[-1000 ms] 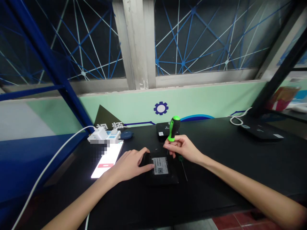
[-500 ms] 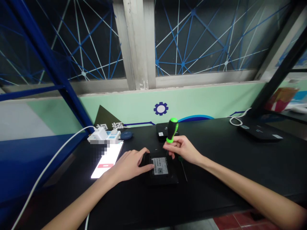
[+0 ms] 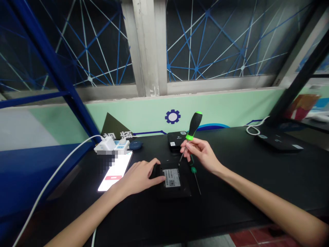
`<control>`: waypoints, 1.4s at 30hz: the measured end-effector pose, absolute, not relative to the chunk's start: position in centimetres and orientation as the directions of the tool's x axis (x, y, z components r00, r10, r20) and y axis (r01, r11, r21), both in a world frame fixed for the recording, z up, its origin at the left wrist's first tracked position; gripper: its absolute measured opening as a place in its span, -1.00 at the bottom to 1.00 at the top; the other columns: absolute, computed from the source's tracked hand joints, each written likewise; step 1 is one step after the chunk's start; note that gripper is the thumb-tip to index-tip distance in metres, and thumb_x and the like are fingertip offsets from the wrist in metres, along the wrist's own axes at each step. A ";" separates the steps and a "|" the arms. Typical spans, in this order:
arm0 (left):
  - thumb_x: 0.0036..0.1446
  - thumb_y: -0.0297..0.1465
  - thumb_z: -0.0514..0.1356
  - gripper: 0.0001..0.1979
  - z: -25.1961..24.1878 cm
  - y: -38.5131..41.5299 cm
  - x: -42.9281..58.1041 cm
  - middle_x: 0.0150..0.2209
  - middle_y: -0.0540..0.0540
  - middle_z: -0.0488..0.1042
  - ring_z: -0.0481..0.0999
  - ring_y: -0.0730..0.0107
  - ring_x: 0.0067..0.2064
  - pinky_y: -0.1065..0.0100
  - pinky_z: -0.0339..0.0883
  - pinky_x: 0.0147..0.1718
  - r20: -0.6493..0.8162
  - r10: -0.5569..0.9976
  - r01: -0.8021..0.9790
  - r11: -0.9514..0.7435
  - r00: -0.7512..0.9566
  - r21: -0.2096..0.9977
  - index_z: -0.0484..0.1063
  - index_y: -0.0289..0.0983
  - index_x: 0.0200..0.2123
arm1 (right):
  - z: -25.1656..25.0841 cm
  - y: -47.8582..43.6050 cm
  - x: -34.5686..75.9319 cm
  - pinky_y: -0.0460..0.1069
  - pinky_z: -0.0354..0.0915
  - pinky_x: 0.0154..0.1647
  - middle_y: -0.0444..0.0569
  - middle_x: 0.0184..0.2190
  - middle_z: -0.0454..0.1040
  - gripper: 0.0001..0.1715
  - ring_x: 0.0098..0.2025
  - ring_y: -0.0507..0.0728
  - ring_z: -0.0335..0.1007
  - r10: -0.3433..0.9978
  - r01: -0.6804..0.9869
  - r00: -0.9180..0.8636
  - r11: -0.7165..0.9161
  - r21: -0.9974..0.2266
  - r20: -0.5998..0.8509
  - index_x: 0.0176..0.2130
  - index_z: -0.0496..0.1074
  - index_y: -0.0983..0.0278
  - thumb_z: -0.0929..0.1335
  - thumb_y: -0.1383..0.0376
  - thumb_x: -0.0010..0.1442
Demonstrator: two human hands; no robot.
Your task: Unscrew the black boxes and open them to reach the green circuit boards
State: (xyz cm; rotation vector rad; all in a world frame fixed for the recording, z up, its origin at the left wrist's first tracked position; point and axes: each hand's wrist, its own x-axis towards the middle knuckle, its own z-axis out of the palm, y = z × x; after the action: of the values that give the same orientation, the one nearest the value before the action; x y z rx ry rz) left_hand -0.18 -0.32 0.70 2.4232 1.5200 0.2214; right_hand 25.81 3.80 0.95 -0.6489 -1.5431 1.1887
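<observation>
A black electronic box (image 3: 184, 189) lies on the table with a white printed label (image 3: 172, 178) facing up. My left hand (image 3: 142, 175) holds it at its left side, thumb on top by the label and fingers at the far left edge. In my right hand (image 3: 199, 151) is a screwdriver (image 3: 194, 125) with a black and bright green handle, pinched on its shaft below the handle. The screwdriver tilts, handle up and to the right, tip at the box's far right corner. A second screwdriver (image 3: 196, 178) with a green handle lies right of the box, partly behind my right hand.
A lit phone (image 3: 115, 173) lies left of my left hand. Behind it are a white power strip (image 3: 120, 145) with a plugged-in charger and a dark blue case (image 3: 135, 145). Other black boxes stand at the back (image 3: 174, 140) and far right (image 3: 279, 140). A white cable (image 3: 48, 181) runs at left.
My right hand has moved up and slightly right with the screwdriver, which now leans to the right and shows more of its shaft. My left hand and the box have stayed put.
</observation>
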 end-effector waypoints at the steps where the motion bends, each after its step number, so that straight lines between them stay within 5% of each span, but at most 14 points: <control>1: 0.19 0.14 0.05 -0.44 0.7 -0.3 -0.2 -0.51 0.07 0.36 0.40 0.31 -0.46 0.37 0.04 -0.53 -0.017 0.900 0.859 -0.410 0.435 0.307 0.35 -0.12 0.05 | 0.9 3.8 25.8 -0.04 0.35 -0.50 0.02 -0.38 0.53 -0.64 -0.49 0.04 0.38 0.865 -0.160 -0.307 0.365 -0.917 0.398 -0.25 0.49 0.33 0.41 0.06 0.20; 12: 0.21 0.09 0.06 -0.50 0.8 -0.4 0.1 -0.52 0.07 0.37 0.42 0.29 -0.45 0.37 0.05 -0.51 -0.003 0.908 0.864 -0.397 0.419 0.310 0.36 -0.14 0.00 | 0.9 3.6 25.7 -0.04 0.36 -0.40 -0.03 -0.47 0.50 -0.53 -0.47 0.04 0.39 0.846 0.069 -0.436 0.372 -0.926 0.307 -0.49 0.47 0.31 0.36 0.02 0.25; 29: 0.20 0.11 0.07 -0.49 0.7 -0.2 0.0 -0.51 0.08 0.38 0.42 0.31 -0.45 0.37 0.01 -0.54 0.001 0.902 0.857 -0.409 0.431 0.312 0.35 -0.13 -0.01 | 1.2 2.9 25.5 -0.07 0.29 -0.50 -0.05 -0.54 0.48 -0.50 -0.55 0.01 0.34 0.853 0.039 -0.428 0.348 -0.937 0.299 -0.53 0.46 0.33 0.38 -0.01 0.21; 36: 0.18 0.10 0.10 -0.50 0.3 0.0 -0.2 -0.62 0.09 0.27 0.29 0.42 -0.56 0.37 -0.06 -0.56 0.022 0.905 0.863 -0.413 0.426 0.292 0.28 -0.21 -0.50 | 1.1 3.1 25.7 -0.09 0.26 -0.51 -0.07 -0.58 0.46 -0.50 -0.57 0.00 0.32 0.861 0.026 -0.380 0.375 -0.927 0.338 -0.56 0.45 0.33 0.37 0.05 0.24; 42: 0.21 -0.01 0.13 -0.55 0.3 -0.2 -0.2 -0.53 0.13 0.35 0.38 0.37 -0.48 0.38 0.04 -0.50 0.055 0.868 0.811 -0.482 0.494 0.330 0.30 -0.09 0.07 | 1.1 3.3 25.9 -0.10 0.24 -0.58 -0.08 -0.62 0.45 -0.50 -0.63 -0.01 0.30 0.878 -0.004 -0.353 0.344 -0.939 0.323 -0.56 0.43 0.33 0.35 0.07 0.26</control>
State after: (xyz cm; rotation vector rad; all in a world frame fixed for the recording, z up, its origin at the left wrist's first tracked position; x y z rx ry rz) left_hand -0.25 -0.21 0.33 2.4801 1.4270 0.3121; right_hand 25.87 3.27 1.09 -0.7955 -1.6528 1.1583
